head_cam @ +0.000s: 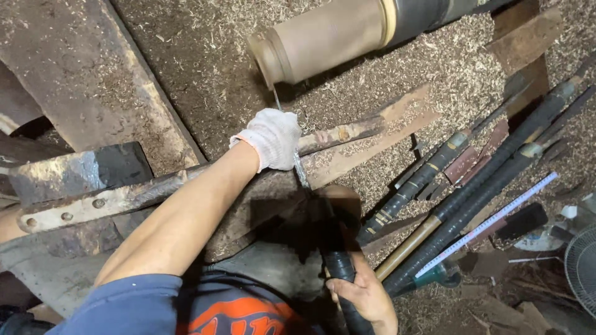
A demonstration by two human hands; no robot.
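- Long turning chisel w/ black-wrapped handle and thin steel blade point(302, 175) runs from approx 6 o'clock up to centre frame; its tip meets the beige turned wooden cylinder point(323, 38) mounted at 12 o'clock, near the cylinder's stepped end.
- Your left hand point(271, 138), in a white knit glove, is curled shut over the blade and presses it down on the rusty flat metal tool-rest bar point(143, 192), which crosses from 9 o'clock toward 2 o'clock.
- Your right hand point(363, 291), bare, is wrapped tight round the black handle at 5–6 o'clock, fingers closed on it.
- Step in hand, as I read it: cutting at the cylinder's end w/ the blade braced on the rest. Can't tell if the cylinder is spinning.
- Next move calls for steady downward pressure from your left hand, small swings from your right at the handle end, and the edge kept light on the wood so it won't dig in.
- Outward: spare long-handled tools w/ black and brass-coloured shafts point(472, 186) lie fanned at 3–4 o'clock; a white ruler strip point(490, 222) rests across them.
- Sawdust and wood shavings point(205, 68) cover the bed all round; a fan grille point(583, 267) sits at the 4 o'clock edge.
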